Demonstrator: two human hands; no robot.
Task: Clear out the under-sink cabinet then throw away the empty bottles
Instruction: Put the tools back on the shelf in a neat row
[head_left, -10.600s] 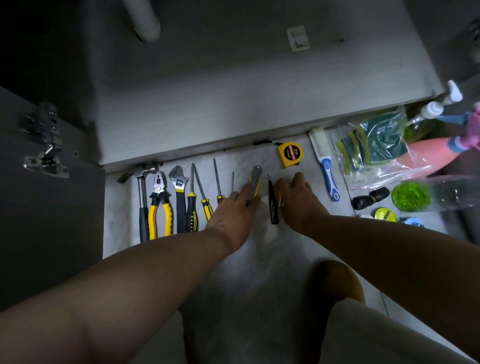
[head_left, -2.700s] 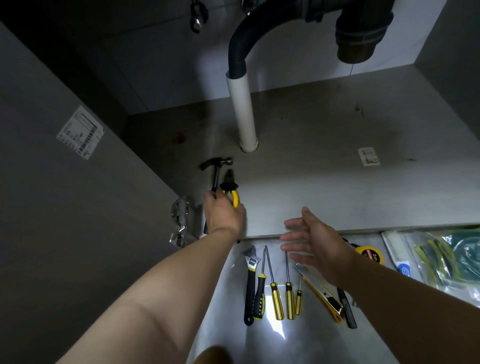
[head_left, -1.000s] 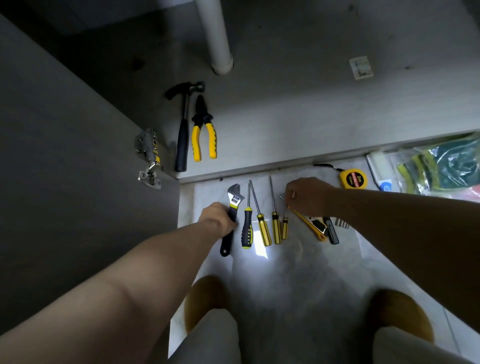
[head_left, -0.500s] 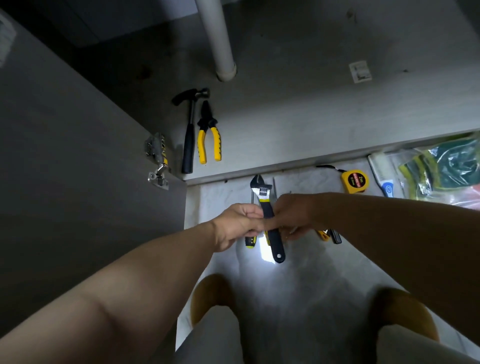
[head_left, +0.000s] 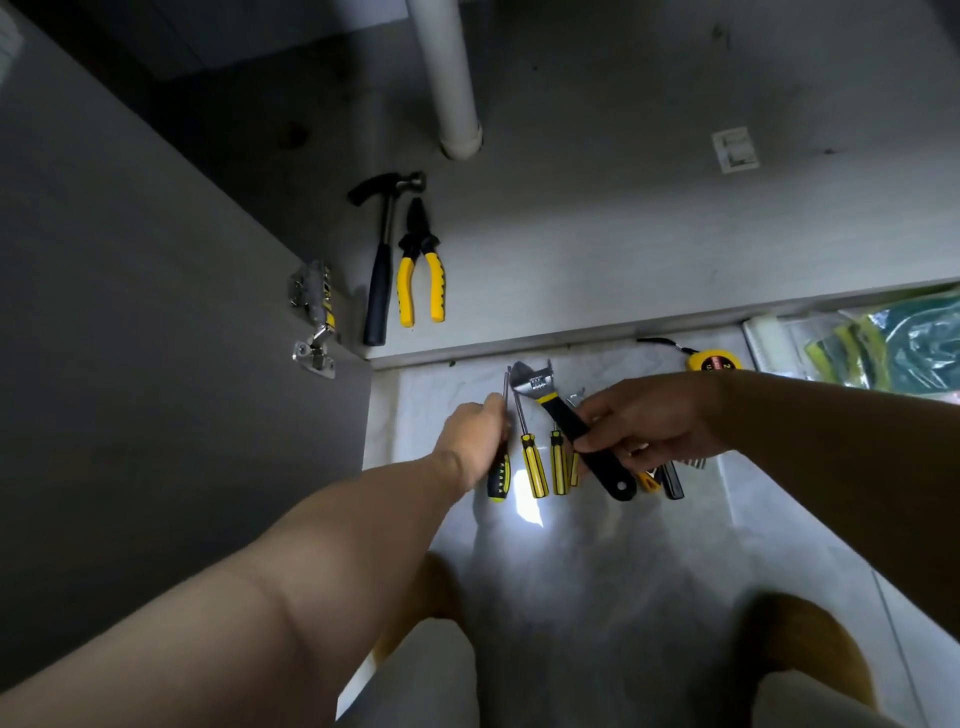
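Right hand (head_left: 641, 428) is wrapped around the black handle of the adjustable wrench (head_left: 571, 423). It's lifted off the floor and angled, head pointing up and left toward my other hand. Left hand (head_left: 472, 436) is curled down over the black-and-yellow screwdriver (head_left: 497, 475). The shaft pokes out past my fingers and the butt of the handle sticks out below my palm.

Between the two hands, two yellow-handled screwdrivers (head_left: 534, 465) lie side by side on the marble floor (head_left: 571, 551). They're packed close, so there's not much gap to get fingers in. More small tools sit under my right hand, mostly hidden, so I can't tell what they are.

The front edge of the cabinet (head_left: 649, 244) runs just beyond my fingertips, a low lip one step up from the floor. Past my left hand, up on the cabinet floor, the hammer (head_left: 382, 270) and yellow pliers (head_left: 422, 273) lie parallel, right beside the left wall. Past my right hand there's a wide bare stretch of cabinet floor, with the white pipe (head_left: 452, 78) further back and a small sticker (head_left: 735, 149).

The open door with its hinge (head_left: 313, 317) boxes in my left side. The tape measure (head_left: 711, 362) sits just beyond my right wrist, and a plastic bag of scouring pads (head_left: 904, 345) is further right. My knees (head_left: 810, 634) are close behind the hands.
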